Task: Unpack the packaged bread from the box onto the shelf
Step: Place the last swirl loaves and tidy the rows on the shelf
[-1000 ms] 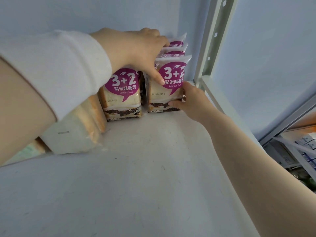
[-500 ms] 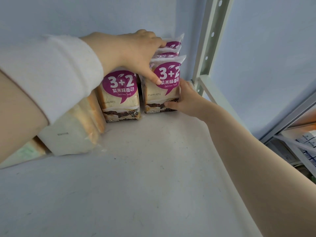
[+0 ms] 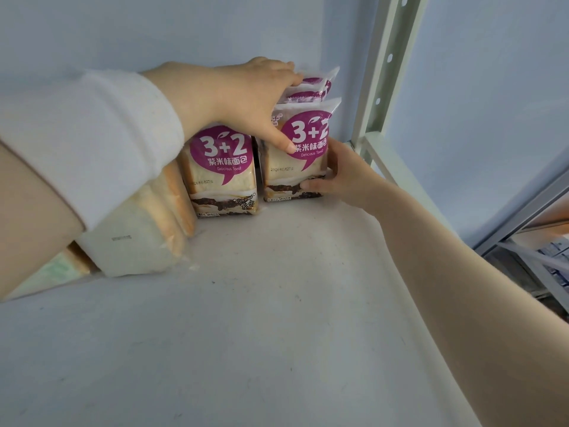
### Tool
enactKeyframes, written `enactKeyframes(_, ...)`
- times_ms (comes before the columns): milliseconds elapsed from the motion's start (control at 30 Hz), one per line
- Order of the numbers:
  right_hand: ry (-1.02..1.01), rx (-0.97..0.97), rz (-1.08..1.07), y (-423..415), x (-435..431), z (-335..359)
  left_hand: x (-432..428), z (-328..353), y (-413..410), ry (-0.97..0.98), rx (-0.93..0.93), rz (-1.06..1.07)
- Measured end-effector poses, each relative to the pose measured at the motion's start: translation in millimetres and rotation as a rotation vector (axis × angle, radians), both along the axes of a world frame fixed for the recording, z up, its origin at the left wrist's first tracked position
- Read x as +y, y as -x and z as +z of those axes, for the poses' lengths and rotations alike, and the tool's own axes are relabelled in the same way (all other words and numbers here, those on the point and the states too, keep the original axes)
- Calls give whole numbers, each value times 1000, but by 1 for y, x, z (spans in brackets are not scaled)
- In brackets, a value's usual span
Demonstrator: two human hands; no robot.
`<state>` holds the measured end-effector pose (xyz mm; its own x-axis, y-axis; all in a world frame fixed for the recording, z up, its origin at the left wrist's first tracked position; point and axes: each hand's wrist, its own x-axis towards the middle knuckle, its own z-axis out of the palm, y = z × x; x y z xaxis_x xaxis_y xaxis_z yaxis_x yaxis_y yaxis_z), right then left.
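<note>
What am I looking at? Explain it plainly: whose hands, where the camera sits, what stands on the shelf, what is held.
No machine here: a person's two bare hands, filmed by one wide-angle camera worn on the head, looking forward and down. The white surface is a shelf, with a metal upright at its right. On it stand purple-labelled "3+2" bread packs: a left pack, the front right pack, and more packs behind it. A plain white loaf sits at the left, partly behind the sleeve. The left hand clasps the front right pack from above, thumb on its label; the right hand grips its lower right corner.
</note>
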<state>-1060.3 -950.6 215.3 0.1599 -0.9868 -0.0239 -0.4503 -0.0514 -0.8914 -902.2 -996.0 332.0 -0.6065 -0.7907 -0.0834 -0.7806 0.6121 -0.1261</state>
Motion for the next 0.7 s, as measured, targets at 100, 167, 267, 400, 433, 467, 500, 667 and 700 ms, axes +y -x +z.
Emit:
enactKeyframes(100, 54, 91, -71, 0, 10, -9, 6, -1, -3, 34, 12, -7)
enactKeyframes(167, 126, 182, -112, -4, 13, -10, 6, -7, -4, 76, 3, -23)
enactKeyframes(267, 170, 283, -160, -8, 6, -6, 2, -18, -6, 133, 31, -9)
enactKeyframes(400, 162, 416, -154, -13, 0, 1, 1, -26, -6, 173, 31, 12)
enactKeyframes(433, 150, 435, -153, -14, 0, 2, 2, -25, -6, 170, 18, 17)
enactKeyframes(467, 137, 455, -148, -15, 1, 4, 3, -24, -5, 166, 5, 23)
enactKeyframes(500, 124, 475, -141, -16, 2, 6, 5, -22, -4, 162, -11, 29)
enactKeyframes(667, 76, 598, -157, -22, 12, 16, 24, -15, -6, 246, -95, 56)
enactKeyframes(700, 73, 628, -172, -22, 18, 19, 32, -15, -7, 277, -110, 60)
